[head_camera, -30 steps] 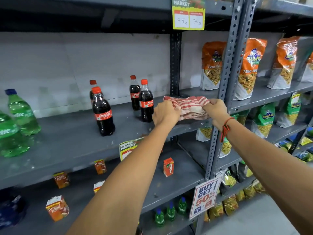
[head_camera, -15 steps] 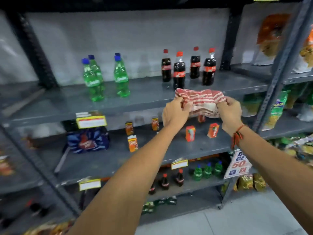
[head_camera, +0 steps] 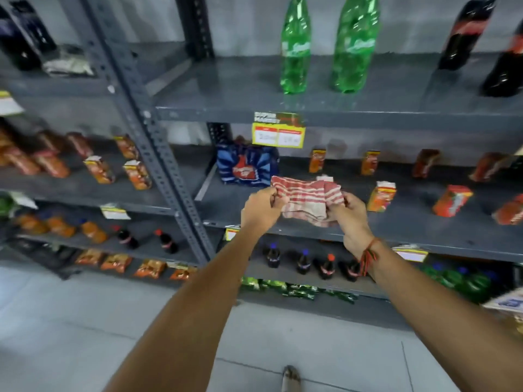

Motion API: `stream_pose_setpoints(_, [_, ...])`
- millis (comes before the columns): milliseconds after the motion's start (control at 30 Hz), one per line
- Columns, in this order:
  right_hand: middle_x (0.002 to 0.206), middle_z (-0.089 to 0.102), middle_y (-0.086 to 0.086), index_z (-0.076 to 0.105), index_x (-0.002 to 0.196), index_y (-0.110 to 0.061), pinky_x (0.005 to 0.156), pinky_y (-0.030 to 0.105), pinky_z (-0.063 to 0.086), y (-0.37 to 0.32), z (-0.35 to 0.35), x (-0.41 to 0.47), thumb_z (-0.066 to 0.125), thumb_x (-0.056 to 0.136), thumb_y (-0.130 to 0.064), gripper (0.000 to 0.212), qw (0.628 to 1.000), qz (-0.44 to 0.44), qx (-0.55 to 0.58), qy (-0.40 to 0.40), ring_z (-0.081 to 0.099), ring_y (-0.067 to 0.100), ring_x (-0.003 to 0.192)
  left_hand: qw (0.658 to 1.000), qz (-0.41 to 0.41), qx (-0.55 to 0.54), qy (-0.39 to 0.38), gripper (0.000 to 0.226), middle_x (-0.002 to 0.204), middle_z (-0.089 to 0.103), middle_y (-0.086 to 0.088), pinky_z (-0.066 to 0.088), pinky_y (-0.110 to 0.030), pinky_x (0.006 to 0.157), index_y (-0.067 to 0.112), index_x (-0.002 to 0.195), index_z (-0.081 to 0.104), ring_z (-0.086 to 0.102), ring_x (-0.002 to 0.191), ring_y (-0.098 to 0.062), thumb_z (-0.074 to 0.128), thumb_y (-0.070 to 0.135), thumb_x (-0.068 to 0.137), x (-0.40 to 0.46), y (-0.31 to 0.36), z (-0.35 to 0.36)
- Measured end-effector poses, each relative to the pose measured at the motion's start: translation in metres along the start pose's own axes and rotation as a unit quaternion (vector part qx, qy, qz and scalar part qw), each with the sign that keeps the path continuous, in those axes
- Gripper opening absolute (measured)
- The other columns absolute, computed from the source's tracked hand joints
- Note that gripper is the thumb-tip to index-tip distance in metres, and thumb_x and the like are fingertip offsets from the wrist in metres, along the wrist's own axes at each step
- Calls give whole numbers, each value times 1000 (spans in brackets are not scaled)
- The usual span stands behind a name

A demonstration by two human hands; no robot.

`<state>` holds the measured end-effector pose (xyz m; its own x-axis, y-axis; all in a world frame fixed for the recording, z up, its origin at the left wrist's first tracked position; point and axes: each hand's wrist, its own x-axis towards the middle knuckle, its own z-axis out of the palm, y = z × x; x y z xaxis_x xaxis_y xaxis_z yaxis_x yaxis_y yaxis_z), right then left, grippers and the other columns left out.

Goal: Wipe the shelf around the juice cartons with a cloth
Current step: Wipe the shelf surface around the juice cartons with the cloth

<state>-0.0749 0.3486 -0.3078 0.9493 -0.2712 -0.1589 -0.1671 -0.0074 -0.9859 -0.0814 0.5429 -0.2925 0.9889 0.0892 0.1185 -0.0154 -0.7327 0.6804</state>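
Note:
A red and white striped cloth [head_camera: 307, 198] is bunched between my two hands in front of the grey middle shelf [head_camera: 410, 226]. My left hand [head_camera: 261, 209] grips its left end and my right hand [head_camera: 352, 215] grips its right end. Several small orange juice cartons [head_camera: 380, 195] stand scattered on that shelf, to the right of the cloth and along the back. The cloth hangs just above the shelf's front part; contact with the surface cannot be told.
A blue drinks pack [head_camera: 247, 165] stands at the shelf's left back. Green bottles [head_camera: 295, 46] and dark cola bottles [head_camera: 464, 35] stand on the shelf above. A slotted grey upright [head_camera: 152, 142] divides the racks. Small cola bottles [head_camera: 302, 261] sit below. The floor is grey tile.
The view has swung left and down, from the cola-bottle shelf to the carton shelf. Both hands have kept their hold on the cloth and lowered it to the carton shelf.

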Motion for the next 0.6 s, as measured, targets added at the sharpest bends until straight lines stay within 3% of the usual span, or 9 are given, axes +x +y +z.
stream_pose_setpoints(133, [109,74,20,72,105,-13,91,60,54,30,59,25,65,87,-9,20,998,33,-34,-40,68,42,107,995,-92,44,-16,26,64,52,-4,43,-38,60,16,66,45,58,75,-36,53,30,86,27,-58,-6])
stream_pose_setpoints(233, [105,76,17,73,101,-12,89,57,56,50,91,45,66,81,-7,22,995,42,-75,-47,70,36,103,988,-143,58,-16,25,79,64,-15,49,-41,64,9,75,58,58,73,-33,53,31,85,44,-94,1])
stream_pose_setpoints(333, [100,77,15,74,99,-10,85,56,58,69,113,66,64,78,-5,24,991,40,-107,-63,72,34,99,985,-163,56,-22,26,83,68,-15,52,-41,65,10,80,62,60,74,-33,57,35,86,59,-122,10])
stream_pose_setpoints(433, [99,78,9,73,95,-18,87,53,57,79,127,83,66,76,-13,21,985,18,-155,-68,72,29,97,984,-171,48,-32,25,83,69,-12,54,-43,65,12,80,62,62,75,-33,58,36,87,75,-143,18])
stream_pose_setpoints(533, [89,77,-3,69,88,-31,84,46,59,84,131,90,73,74,-18,20,977,10,-203,-64,74,20,89,984,-170,48,-39,28,71,66,-5,45,-34,55,17,68,59,62,71,-29,60,39,86,87,-160,24])
stream_pose_setpoints(600, [92,78,-2,69,98,-29,83,43,59,87,131,90,75,72,-22,27,965,-4,-255,-58,73,22,90,984,-165,48,-42,42,56,55,3,33,-28,48,18,54,48,57,60,-24,65,44,82,90,-169,27])
